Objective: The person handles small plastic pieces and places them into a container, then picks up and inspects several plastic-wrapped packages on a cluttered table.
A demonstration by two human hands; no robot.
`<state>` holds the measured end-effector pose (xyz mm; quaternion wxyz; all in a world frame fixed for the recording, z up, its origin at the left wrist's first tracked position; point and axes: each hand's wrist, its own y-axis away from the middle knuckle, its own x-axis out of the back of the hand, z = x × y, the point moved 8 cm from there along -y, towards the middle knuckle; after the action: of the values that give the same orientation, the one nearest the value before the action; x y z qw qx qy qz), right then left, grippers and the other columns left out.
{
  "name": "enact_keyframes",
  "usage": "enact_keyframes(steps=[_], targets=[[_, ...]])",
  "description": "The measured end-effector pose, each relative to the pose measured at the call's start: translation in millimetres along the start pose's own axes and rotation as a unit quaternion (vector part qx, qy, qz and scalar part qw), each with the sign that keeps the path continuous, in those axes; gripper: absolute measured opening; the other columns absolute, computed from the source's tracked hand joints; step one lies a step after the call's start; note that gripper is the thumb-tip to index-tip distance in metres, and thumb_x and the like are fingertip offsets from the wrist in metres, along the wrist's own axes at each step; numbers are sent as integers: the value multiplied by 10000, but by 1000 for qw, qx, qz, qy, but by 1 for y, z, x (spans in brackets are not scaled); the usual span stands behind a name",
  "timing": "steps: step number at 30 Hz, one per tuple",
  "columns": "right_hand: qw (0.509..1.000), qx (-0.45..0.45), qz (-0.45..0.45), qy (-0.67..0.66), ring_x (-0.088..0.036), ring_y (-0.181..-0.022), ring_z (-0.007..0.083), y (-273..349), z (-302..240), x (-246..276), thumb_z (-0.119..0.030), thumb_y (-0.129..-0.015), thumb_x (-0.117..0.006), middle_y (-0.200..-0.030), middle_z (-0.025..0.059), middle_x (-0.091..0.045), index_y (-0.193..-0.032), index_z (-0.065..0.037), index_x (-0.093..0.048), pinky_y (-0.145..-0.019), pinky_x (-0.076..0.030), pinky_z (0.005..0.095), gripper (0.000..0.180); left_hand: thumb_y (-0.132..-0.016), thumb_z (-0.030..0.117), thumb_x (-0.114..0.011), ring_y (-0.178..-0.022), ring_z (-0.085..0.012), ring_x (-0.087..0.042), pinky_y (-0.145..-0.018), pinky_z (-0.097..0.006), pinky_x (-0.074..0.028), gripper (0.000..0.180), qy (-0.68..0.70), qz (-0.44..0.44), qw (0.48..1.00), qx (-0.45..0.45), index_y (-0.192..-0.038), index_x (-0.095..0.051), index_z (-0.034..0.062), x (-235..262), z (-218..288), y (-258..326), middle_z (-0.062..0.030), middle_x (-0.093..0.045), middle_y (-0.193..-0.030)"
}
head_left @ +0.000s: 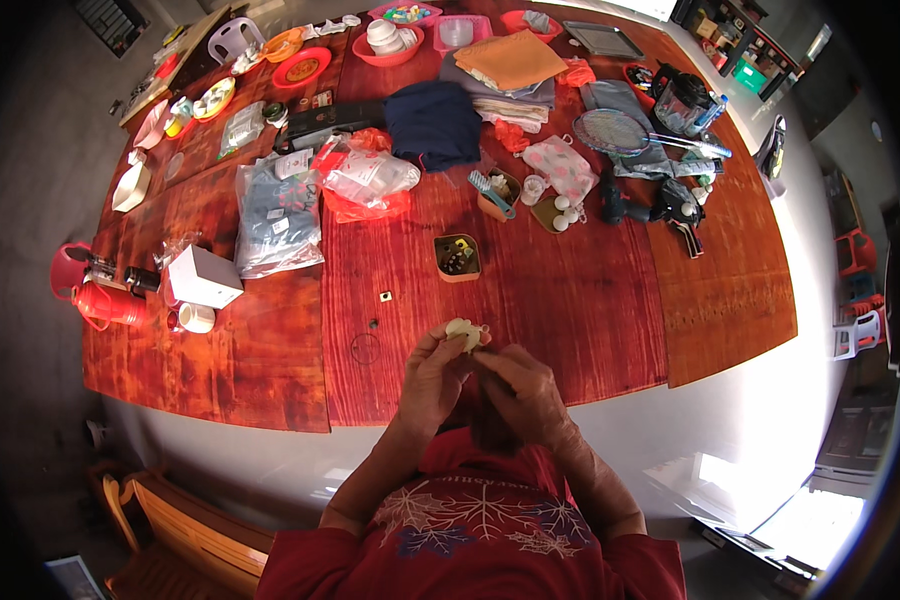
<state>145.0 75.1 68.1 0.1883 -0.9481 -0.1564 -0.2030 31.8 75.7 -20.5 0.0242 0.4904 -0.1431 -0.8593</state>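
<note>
Close to my body at the table's near edge, both hands are raised together. A small cream-coloured rounded piece (462,329) with a little loop at its side is pinched in the fingers of my left hand (432,375). My right hand (528,392) is closed right beside it, fingertips near the piece; what it grips is too small to make out. Beyond them stands a small tan box (458,262) with dark and yellow bits inside. To the left lie a tiny pale square piece (386,296), a small dark bead-like bit (373,323) and a thin dark ring (366,348).
On the red wooden table (590,330), a white box (204,277), a white cup (197,318) and a red flask (110,303) stand left. Plastic-bagged clothes (278,220) and dark folded cloth (432,122) lie farther back. A badminton racket (612,132) and blender (682,104) are right.
</note>
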Motion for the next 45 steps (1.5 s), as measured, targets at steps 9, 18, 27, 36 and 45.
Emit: enact_keyframes(steps=[9,18,27,36,45], targets=[[959,87,-4,268,-611,-629,219,-12,-21,-26,-81,-727,-621,-828,106,-521,-1040,12,-605,-492,-499,315,327,-916,71,-486,-1078,-220,-555,-946,-329,-450,234,104,-10,993,61,-1133,-547,10,3,-5,-4,-123,-576,-1154],[991,54,12,120,-620,-669,249,-17,-30,-3,-2,-735,-656,-832,93,-557,-1042,-12,-627,-542,-520,327,309,-919,77,-492,-1097,-224,-551,-949,-345,-457,226,91,28,994,52,-1135,-544,37,7,10,-2,-118,-577,-1161],[975,10,-17,220,-624,-680,250,-17,-21,-8,4,-752,-649,-808,100,-552,-1054,-19,-635,-557,-521,321,303,-916,39,-486,-1066,-219,-571,-929,-347,-473,193,77,-13,997,24,-1085,-580,45,-7,14,-1,-113,-608,-1103],[967,123,30,223,-599,-644,238,-34,-42,-5,11,-716,-663,-796,84,-558,-1018,-64,-659,-537,-502,336,312,-890,7,-546,-939,-131,-604,-846,-254,-493,199,-103,-49,992,-54,-1080,-604,11,-13,19,3,-76,-639,-1032],[977,71,87,181,-598,-642,223,-38,-27,26,-9,-686,-643,-828,55,-562,-1012,-94,-662,-549,-504,322,337,-855,-41,-581,-896,-113,-604,-838,-250,-490,196,-229,-7,968,-100,-1044,-605,7,-16,33,4,-68,-649,-984]])
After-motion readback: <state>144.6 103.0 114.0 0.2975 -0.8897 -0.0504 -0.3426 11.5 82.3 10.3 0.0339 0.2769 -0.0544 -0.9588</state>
